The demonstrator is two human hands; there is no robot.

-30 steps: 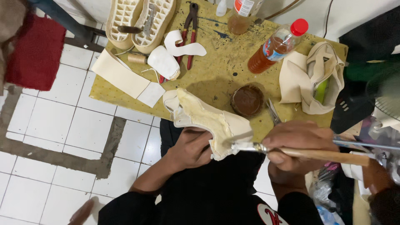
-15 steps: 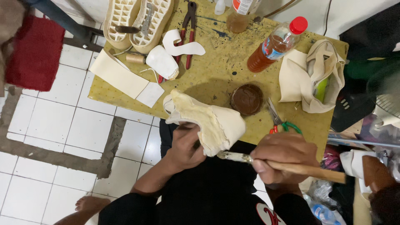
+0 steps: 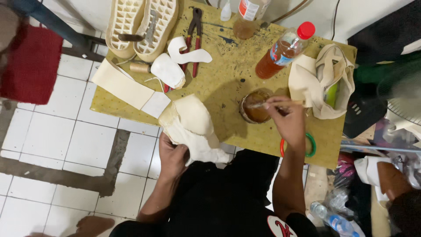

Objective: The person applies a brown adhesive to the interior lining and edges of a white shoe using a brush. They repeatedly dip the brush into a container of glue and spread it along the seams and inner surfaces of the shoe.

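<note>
We are loading glue: our right hand (image 3: pixel 287 120) pinches the brush (image 3: pixel 274 104) dipped in the pot (image 3: pixel 255 106) on the surface (image 3: pixel 219 83), while our left hand (image 3: pixel 172 156) clasps the upper (image 3: pixel 190 127) at nine o'clock of it, which next needs a steady coating stroke.

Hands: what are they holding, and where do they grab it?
The left hand grips the cream shoe upper by its lower edge. The right hand holds a brush by its handle, tip in the glue pot.
</note>
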